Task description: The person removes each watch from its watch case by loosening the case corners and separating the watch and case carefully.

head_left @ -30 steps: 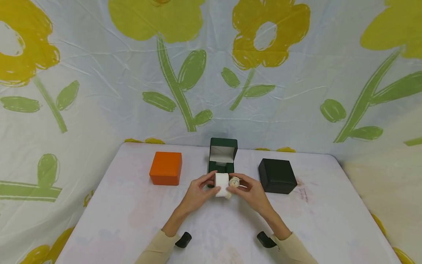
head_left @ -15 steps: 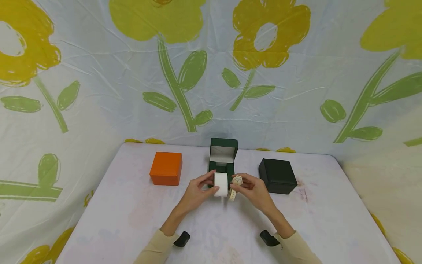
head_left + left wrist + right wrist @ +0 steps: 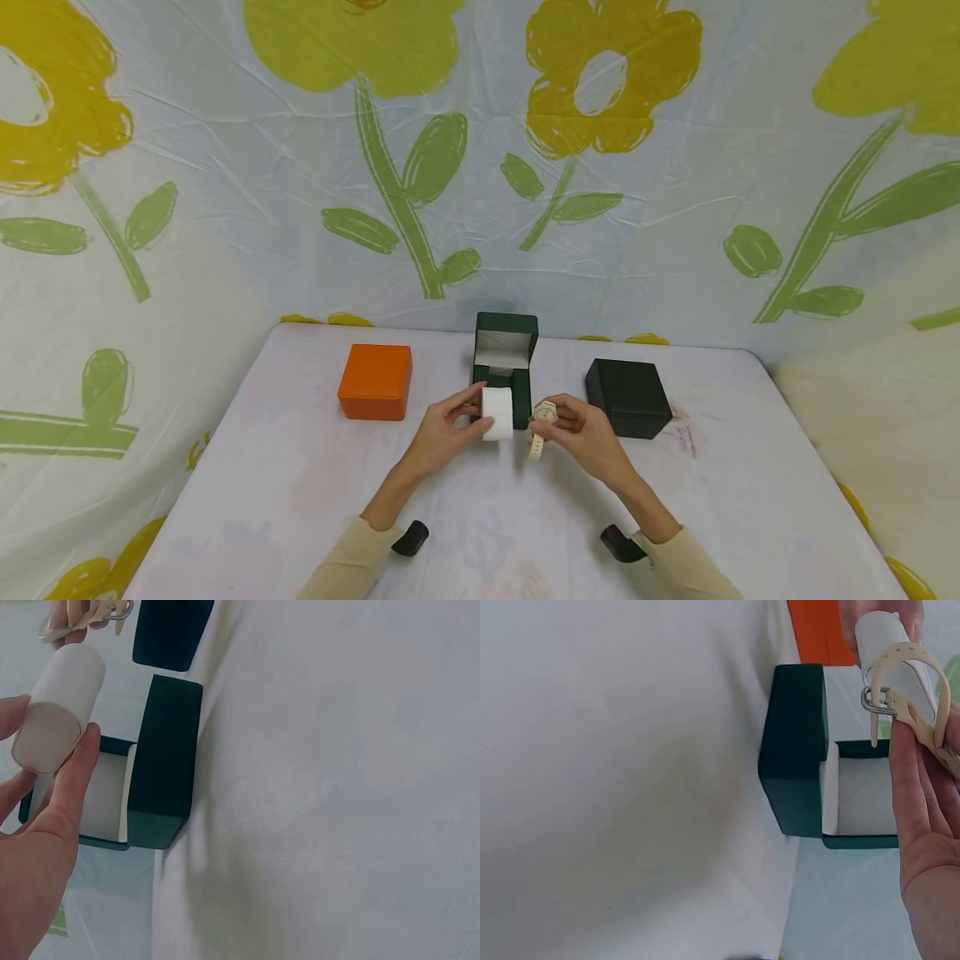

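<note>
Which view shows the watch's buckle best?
The right wrist view: the buckle is largest there, its metal frame easy to see. The left wrist view has it smaller, near the top edge; in the head view I can't make it out, though the watch itself shows in the right hand.

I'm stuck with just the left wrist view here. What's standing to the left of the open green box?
Observer: In the head view, an orange box stands left of the green box.

Operator: From my angle the watch and the white cushion look very close. Are they touching?

Observer: No, the head view shows a gap between them.

Operator: And which way does the watch's dial face?

Observer: Up toward the head camera, above the fingers of the right hand.
</note>
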The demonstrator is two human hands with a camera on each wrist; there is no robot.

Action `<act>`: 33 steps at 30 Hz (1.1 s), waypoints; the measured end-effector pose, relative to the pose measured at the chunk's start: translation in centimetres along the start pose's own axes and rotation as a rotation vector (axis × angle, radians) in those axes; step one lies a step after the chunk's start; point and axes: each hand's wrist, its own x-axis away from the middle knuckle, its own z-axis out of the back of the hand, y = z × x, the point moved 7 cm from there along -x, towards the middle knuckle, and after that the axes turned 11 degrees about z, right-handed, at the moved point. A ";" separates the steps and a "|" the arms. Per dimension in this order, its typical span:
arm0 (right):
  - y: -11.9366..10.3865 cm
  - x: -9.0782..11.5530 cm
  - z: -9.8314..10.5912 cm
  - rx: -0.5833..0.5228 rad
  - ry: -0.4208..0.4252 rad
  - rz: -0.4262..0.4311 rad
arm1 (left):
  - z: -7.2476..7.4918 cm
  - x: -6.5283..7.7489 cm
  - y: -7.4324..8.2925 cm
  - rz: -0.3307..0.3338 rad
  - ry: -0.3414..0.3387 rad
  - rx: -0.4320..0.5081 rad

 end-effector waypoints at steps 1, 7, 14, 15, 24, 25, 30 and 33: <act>0.1 0.1 0.1 0.002 -0.003 -0.001 | 0.0 -0.1 0.0 -0.004 0.002 -0.003; 0.8 0.7 0.3 0.017 -0.023 -0.029 | 0.3 -0.3 -0.1 -0.009 0.012 0.000; 1.7 1.8 0.6 0.066 -0.036 -0.091 | 0.7 -0.5 -0.6 0.010 0.016 0.002; 1.8 1.9 0.7 0.069 -0.039 -0.097 | 0.7 -0.5 -0.7 0.011 0.016 0.002; 3.5 3.0 1.3 0.113 -0.038 -0.138 | 0.7 -0.4 -0.8 0.022 0.011 0.026; 3.7 3.0 1.3 0.112 -0.037 -0.139 | 0.7 -0.4 -0.8 0.021 0.011 0.025; 4.6 2.9 1.4 0.096 -0.051 -0.128 | 0.7 -0.5 -0.9 0.033 0.017 0.018; 4.9 2.7 1.3 0.103 -0.074 -0.114 | 0.8 -0.5 -1.0 0.048 0.025 0.016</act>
